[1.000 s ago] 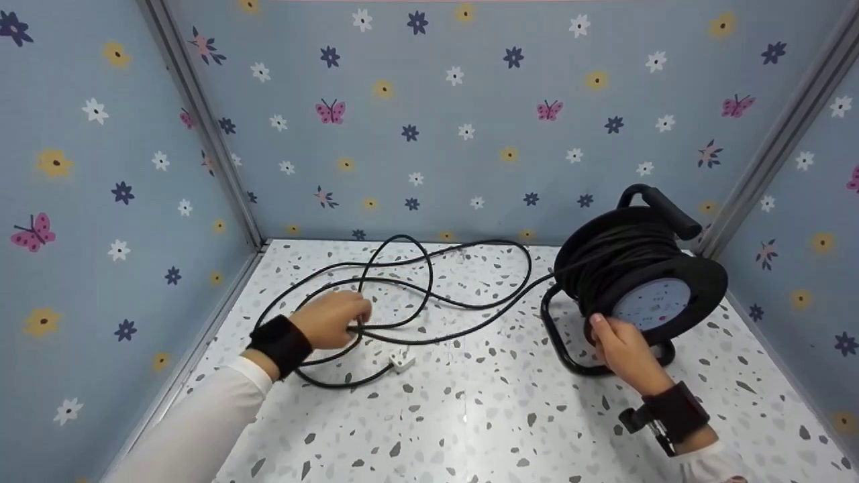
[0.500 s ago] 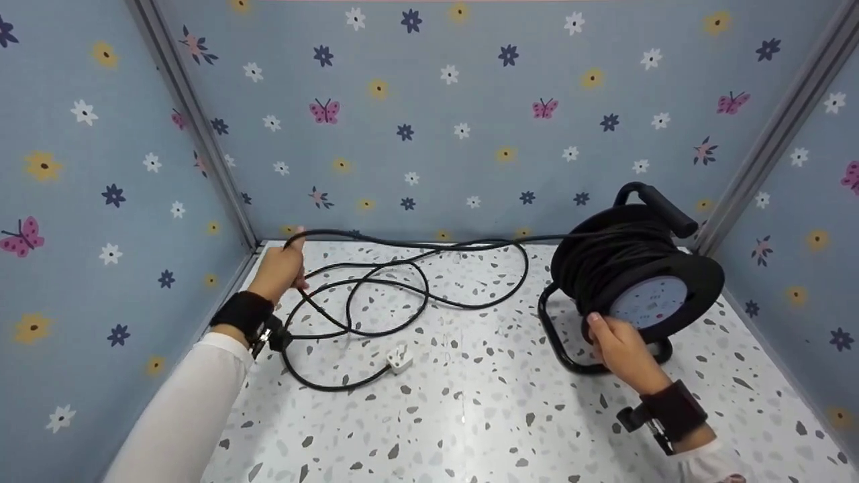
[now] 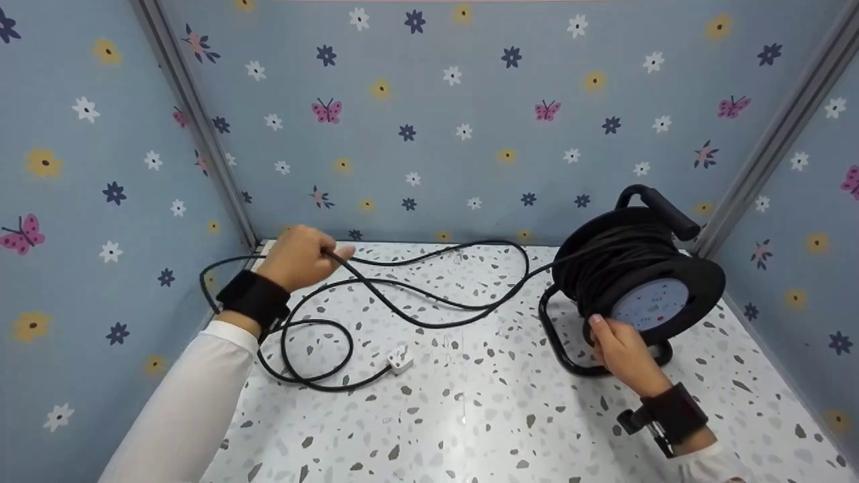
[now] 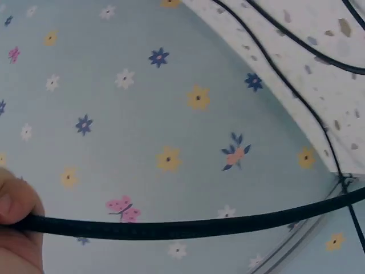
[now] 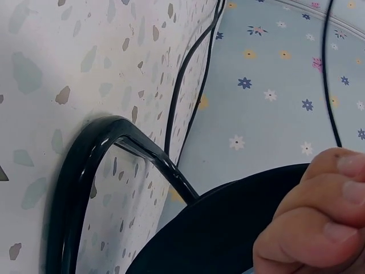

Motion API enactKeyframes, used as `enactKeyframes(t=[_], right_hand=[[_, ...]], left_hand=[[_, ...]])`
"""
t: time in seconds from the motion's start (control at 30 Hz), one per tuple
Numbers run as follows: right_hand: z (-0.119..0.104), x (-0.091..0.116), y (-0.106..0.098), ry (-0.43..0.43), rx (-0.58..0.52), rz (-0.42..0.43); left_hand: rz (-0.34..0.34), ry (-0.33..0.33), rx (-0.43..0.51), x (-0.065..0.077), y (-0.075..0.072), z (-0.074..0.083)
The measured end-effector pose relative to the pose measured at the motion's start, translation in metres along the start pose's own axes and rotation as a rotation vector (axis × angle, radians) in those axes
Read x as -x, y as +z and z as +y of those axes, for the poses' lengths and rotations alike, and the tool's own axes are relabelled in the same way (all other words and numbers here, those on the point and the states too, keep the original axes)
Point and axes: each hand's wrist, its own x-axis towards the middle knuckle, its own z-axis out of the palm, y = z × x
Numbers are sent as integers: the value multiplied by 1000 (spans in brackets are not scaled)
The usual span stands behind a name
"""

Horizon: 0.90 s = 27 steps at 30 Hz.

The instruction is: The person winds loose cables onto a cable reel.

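Note:
My left hand [image 3: 300, 258] grips the black cable [image 3: 416, 323] above the back left of the terrazzo surface. In the left wrist view the cable [image 4: 171, 229] runs out past the thumb in a shallow curve. From this hand it sags toward the cable reel [image 3: 641, 268], a black drum wound with cord on a tubular stand, tilted at the right. My right hand [image 3: 624, 352] grips the near rim of the reel beside its pale socket face [image 3: 652, 303]. In the right wrist view curled fingers [image 5: 308, 234] lie at the black flange [image 5: 228, 220].
A white plug [image 3: 400, 360] at the cable's end lies mid-left on the speckled surface [image 3: 463, 409]. Loose loops spread around it, one hanging out past the left edge. Flowered panels [image 3: 463, 154] close in the back and both sides. The reel's handle [image 3: 671, 213] rises near the back panel.
My left hand took up the cable, lifted it to the back left, then swung slightly right. The raised cable went from nearly straight to sagging, and the loops shifted. My right hand stayed at the rim.

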Motion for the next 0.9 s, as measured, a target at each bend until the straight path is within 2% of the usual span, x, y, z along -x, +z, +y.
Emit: enactKeyframes(t=[0.07, 0.1, 0.17, 0.23, 0.33, 0.47, 0.7, 0.8, 0.9], right_hand=[[0, 0, 0, 2, 16, 0], [-1, 0, -1, -1, 34, 1], [-3, -1, -2, -6, 56, 3], [-6, -2, -4, -14, 72, 11], [-13, -5, -10, -37, 85, 31], [-26, -9, -20, -66, 71, 70], [-41, -16, -53, -64, 51, 152], [-43, -18, -66, -57, 61, 182], [-44, -21, -77, -64, 80, 191]], left_hand=[[-167, -62, -8, 11, 13, -6], [-220, -75, -19, 17, 20, -10], [-294, -93, -34, 27, 32, -14], [-323, -80, -43, 35, 43, -18], [-324, -74, -41, 39, 53, -18], [-312, -78, -23, 39, 58, -15], [-283, -84, 19, 41, 66, -10], [-256, -57, 25, 40, 70, -6], [-229, 3, 17, 39, 75, 1]])
